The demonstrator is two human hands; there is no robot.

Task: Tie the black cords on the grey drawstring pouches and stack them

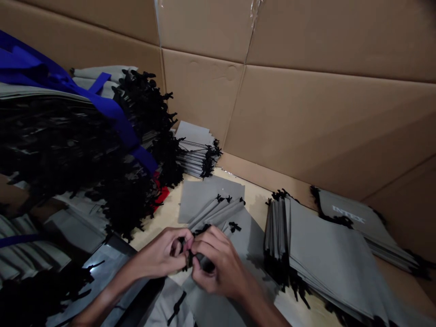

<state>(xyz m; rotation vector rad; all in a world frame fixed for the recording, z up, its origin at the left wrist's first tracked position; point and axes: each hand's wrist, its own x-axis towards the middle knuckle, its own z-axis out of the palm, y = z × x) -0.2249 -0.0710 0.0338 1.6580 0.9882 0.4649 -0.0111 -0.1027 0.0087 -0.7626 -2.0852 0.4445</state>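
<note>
My left hand (167,252) and my right hand (220,259) meet at the lower middle of the view. Both have their fingers pinched on a black drawstring (190,260) at the edge of a grey fabric pouch. The fingers cover most of the cord, so its knot cannot be made out. Beneath and just beyond my hands lie several grey drawstring pouches (218,210) with knotted black cord ends. A pale grey pouch (169,302) with a short black cord lies below my hands, near the bottom edge.
Stacked grey pouches (320,245) stand at the right, beside another stack printed INTEX (350,212). A smaller stack (194,150) sits at the back. Large bundles with black cords and a blue strap (116,113) fill the left. Cardboard walls (306,113) rise behind.
</note>
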